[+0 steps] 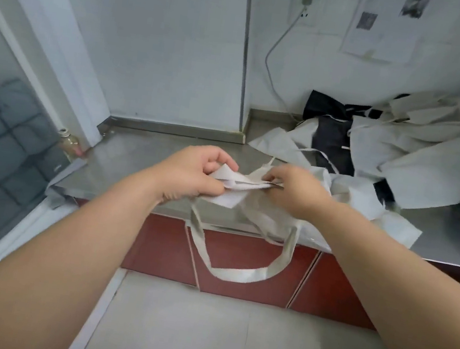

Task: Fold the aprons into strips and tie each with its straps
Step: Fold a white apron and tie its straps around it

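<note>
A white apron point(239, 186), folded into a narrow bundle, is held over the front of the steel counter point(134, 166). My left hand point(193, 173) grips its left end with curled fingers. My right hand point(292, 188) pinches the right end, where a thin strap sticks up. A wide pale strap loop point(237, 274) hangs from the bundle, down past the counter edge in front of the red cabinet. More of the white cloth trails to the right under my right forearm.
A heap of white and black aprons point(400, 146) covers the counter's back right. A small bottle point(68, 142) stands at the counter's left end by the window. A cable point(271, 70) runs down the wall from a socket. Red cabinet doors point(240, 253) lie below.
</note>
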### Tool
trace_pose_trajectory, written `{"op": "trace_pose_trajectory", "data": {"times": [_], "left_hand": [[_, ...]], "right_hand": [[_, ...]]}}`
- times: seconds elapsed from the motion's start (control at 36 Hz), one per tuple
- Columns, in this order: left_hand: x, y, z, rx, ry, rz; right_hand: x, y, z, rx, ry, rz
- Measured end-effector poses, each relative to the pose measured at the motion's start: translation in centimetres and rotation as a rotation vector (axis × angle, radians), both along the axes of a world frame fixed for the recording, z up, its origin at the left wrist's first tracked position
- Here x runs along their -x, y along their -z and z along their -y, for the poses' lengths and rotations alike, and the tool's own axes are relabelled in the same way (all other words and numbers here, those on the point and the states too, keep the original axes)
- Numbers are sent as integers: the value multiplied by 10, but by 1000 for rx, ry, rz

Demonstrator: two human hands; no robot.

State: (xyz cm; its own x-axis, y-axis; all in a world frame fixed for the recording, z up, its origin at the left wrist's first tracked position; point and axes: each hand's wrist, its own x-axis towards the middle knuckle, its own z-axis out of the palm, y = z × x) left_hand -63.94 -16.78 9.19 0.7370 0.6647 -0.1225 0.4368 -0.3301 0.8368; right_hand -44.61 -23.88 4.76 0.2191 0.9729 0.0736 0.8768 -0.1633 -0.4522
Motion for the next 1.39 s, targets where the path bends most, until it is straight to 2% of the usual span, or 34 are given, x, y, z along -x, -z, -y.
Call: {"op": "trace_pose_trajectory", "data": {"times": [0.17, 0.33, 0.42, 0.53, 0.64, 0.72, 0.78, 0.86, 0.94, 1.0, 1.11, 1.19, 1.31, 1.39], "left_hand": [[75, 9, -15, -104, -116, -66], [107, -3, -5, -83, -1, 28], [110, -11, -1, -83, 64, 66], [125, -8, 4, -59, 75, 83], [146, 0, 5, -33, 19, 91], [153, 1, 6, -43, -14, 79], [156, 1, 3, -75, -58, 73], [164, -1, -7, -159, -138, -37], [169, 3, -19, -445, -202, -389], [168, 12, -26, -575, -278, -499], [162, 23, -30, -581, -416, -472], [155, 28, -32, -631, -419, -507], [157, 43, -33, -643, -348, -655], [157, 48, -30, -664, -417, -607]], "right_hand": [[39, -12, 4, -105, 80, -44], [97, -11, 5, 219, -61, -86], [127, -14, -1, 253, -180, -118], [155, -15, 0, 284, -214, -180], [169, -13, -2, 240, -257, -217], [172, -5, -9, 141, -201, -128], [172, -3, -10, 159, -191, -80], [164, -3, -7, 146, -179, 20], [152, -4, -7, 50, -37, 60], [148, -5, -8, 46, 33, 88], [134, -1, -4, 110, 146, 76], [125, 5, 0, 154, 242, 38], [122, 7, 6, 350, 228, 158], [120, -4, 7, 303, 265, 198]]}}
